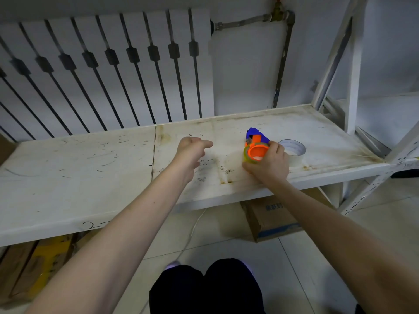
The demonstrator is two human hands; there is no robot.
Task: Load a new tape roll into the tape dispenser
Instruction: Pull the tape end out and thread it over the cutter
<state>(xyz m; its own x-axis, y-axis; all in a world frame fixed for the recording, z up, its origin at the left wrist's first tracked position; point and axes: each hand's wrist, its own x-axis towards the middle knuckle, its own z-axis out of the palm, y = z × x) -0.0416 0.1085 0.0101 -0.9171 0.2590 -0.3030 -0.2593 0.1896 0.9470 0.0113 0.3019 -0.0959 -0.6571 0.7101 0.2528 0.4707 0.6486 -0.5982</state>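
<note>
Likely light, rigid plastic, so the tape dispenser [255, 141] should take a firm pinch by its blue body. Right hand [267, 165] is clamped on it on the shelf [113, 168], fingers around the orange hub and a yellowish clear roll (seated or not, can't tell). White tape roll [293, 151] lies just beside. Left hand [191, 150] hovers loosely curled, holding nothing.

The tape dispenser [256, 141] is blue and orange and rests on the white shelf [90, 168], with a yellowish clear tape roll [249, 157] around its orange hub. Just beside it, to the right, a white tape roll [294, 152] lies flat.
</note>
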